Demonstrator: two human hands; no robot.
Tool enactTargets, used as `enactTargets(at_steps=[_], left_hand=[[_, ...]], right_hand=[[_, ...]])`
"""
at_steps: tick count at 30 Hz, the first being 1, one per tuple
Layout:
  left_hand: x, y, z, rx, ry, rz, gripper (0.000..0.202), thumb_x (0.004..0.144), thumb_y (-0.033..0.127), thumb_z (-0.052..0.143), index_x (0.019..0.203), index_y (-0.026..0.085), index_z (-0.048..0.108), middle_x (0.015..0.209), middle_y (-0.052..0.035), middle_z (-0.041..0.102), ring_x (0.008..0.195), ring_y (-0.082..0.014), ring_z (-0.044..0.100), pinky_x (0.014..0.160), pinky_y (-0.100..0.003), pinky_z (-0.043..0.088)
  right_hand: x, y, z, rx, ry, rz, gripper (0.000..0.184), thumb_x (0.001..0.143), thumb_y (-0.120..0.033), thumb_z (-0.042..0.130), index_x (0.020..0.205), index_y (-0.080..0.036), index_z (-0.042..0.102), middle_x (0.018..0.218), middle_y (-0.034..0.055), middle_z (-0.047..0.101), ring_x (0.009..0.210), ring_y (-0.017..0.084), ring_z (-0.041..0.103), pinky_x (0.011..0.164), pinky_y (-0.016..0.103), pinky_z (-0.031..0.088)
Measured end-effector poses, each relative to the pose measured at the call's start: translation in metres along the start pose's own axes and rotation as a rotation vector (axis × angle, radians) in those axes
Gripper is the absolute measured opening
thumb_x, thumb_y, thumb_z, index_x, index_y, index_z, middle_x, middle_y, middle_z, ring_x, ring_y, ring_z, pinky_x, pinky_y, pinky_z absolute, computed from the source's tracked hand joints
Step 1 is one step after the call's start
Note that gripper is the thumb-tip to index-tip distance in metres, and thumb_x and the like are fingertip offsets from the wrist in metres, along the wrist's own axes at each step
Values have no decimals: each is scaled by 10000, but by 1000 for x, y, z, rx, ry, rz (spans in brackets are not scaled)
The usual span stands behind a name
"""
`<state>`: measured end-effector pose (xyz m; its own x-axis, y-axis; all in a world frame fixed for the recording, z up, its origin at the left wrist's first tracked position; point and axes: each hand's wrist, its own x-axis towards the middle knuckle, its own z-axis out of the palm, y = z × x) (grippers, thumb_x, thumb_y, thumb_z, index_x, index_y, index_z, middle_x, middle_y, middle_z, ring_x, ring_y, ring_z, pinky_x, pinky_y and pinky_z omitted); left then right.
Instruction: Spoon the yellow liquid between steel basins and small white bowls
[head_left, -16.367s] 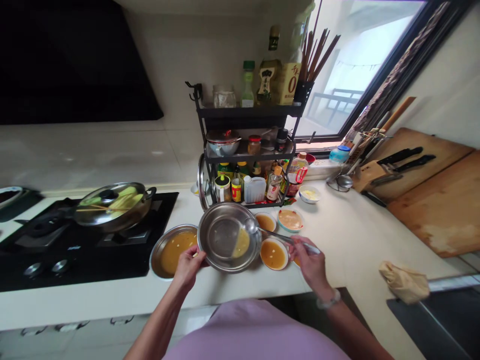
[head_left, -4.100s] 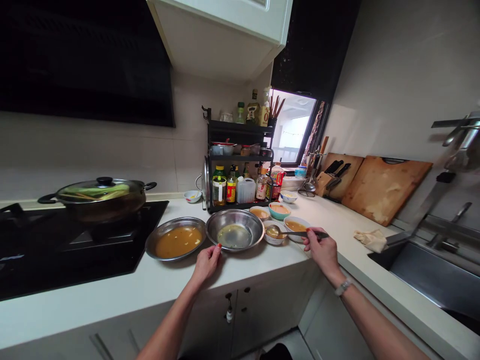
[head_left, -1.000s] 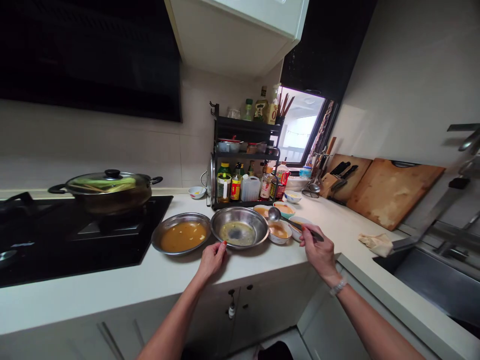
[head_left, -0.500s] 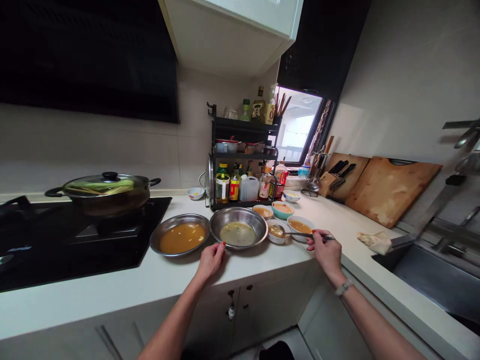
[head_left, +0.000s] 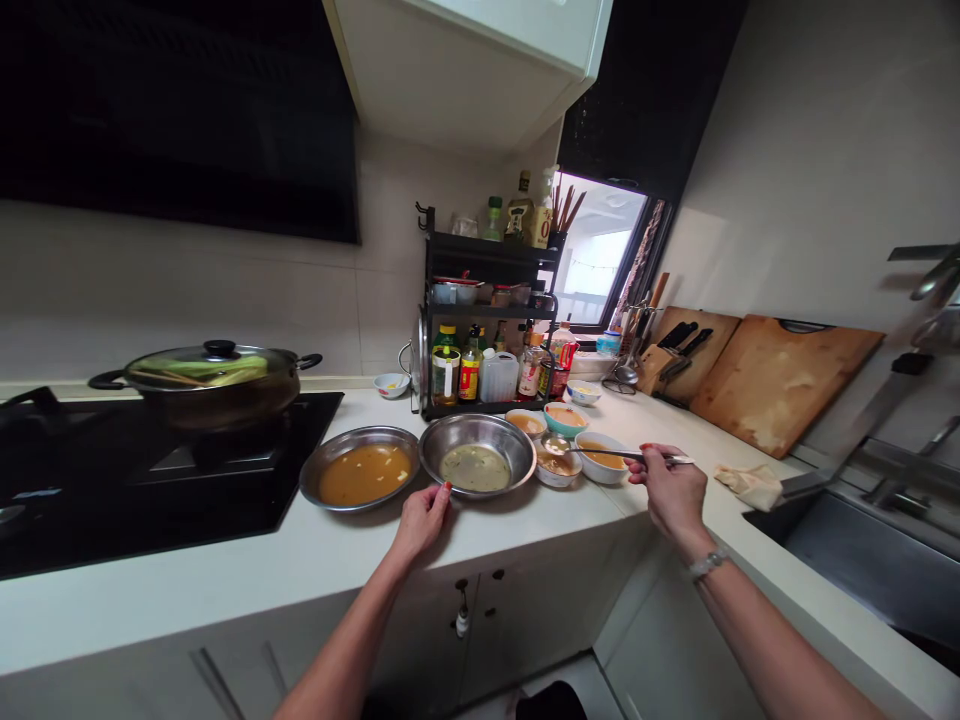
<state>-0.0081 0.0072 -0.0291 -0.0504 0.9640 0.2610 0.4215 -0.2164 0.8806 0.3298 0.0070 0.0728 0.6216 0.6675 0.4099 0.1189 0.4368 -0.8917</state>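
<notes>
My left hand (head_left: 424, 518) is closed on the near rim of a round metal bowl (head_left: 517, 470) with pale, cloudy broth in it. The fingers of my right hand (head_left: 671, 490) wrap round the handle of a metal spoon (head_left: 611, 454). The spoon's head is over a small patterned bowl (head_left: 559, 478) of orange-brown liquid. Beside that stands a white bowl (head_left: 606, 472) with similar liquid. Behind are another small bowl (head_left: 526, 424) and a teal bowl (head_left: 566, 420), both with orange contents. A second metal dish (head_left: 311, 490) holds brown-orange broth with pale bits.
At left, a lidded pot (head_left: 217, 385) sits on the black hob (head_left: 225, 510). A black rack (head_left: 491, 312) with several bottles stands behind the bowls. To the right are a knife block (head_left: 656, 368), a cutting board (head_left: 784, 380), a crumpled cloth (head_left: 750, 485) and the sink (head_left: 862, 550).
My right hand has moved a little to the right, and the spoon's head has risen from inside the small patterned bowl to above it. My left hand stays at the metal bowl's rim.
</notes>
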Motion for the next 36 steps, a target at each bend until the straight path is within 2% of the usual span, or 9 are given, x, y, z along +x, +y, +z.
enactTargets(at_steps=[5,10,13,17,20,24,28,32,36], left_hand=[[0,-1,0,16,3,0,544,818,622,325,544,183,493,490,0,486,511,-142,411,527,-256,295],[1,-2,0,23,-7,8,541,827,610,317,527,189,475,486,-2,487,513,-146,427,538,-258,300],[1,-1,0,17,-12,12,535,835,601,308,525,192,462,479,5,469,509,-142,418,538,-256,298],[0,-1,0,19,-8,18,523,834,594,315,538,190,466,498,8,467,521,-139,404,535,-252,289],[0,-1,0,19,-9,9,527,832,598,314,539,188,470,501,7,470,521,-138,406,539,-253,293],[0,-2,1,13,-8,3,523,828,598,321,535,191,469,490,9,465,511,-137,399,531,-253,292],[0,-2,1,16,-8,4,531,829,600,319,529,190,473,487,1,481,511,-142,418,538,-256,304],[0,-2,1,28,-8,9,541,835,602,312,525,189,472,487,-1,484,515,-144,425,538,-257,299],[1,-3,1,17,-3,17,538,830,615,316,535,190,467,491,8,465,517,-140,406,533,-254,294]], right_hand=[[-2,-8,20,-8,-70,-22,344,657,-445,704,797,-158,578,486,-5,605,388,158,577,340,233,450],[-23,-5,42,-114,-259,-97,374,741,-532,631,831,-173,573,493,-8,595,370,151,555,364,250,455],[-40,-2,48,-139,-428,-241,348,811,-509,581,889,-171,603,544,-6,598,407,145,565,410,261,486],[-51,-2,41,-183,-607,-498,243,871,-399,549,935,-187,650,684,20,624,480,132,585,466,268,512],[-46,-4,28,-200,-519,-557,210,887,-359,532,949,-193,643,709,23,624,502,131,589,478,267,519],[-31,1,10,-274,-323,-474,240,883,-394,516,939,-181,610,609,2,601,456,138,577,429,255,503],[-25,16,-3,-379,-302,-378,330,844,-483,513,914,-175,607,578,7,610,428,149,578,403,262,496],[-29,24,-5,-389,-306,-278,411,785,-565,532,882,-173,607,575,16,626,415,156,584,403,266,494],[-25,24,-3,-317,-198,-114,436,724,-596,570,828,-173,585,484,3,592,367,163,560,358,255,453]])
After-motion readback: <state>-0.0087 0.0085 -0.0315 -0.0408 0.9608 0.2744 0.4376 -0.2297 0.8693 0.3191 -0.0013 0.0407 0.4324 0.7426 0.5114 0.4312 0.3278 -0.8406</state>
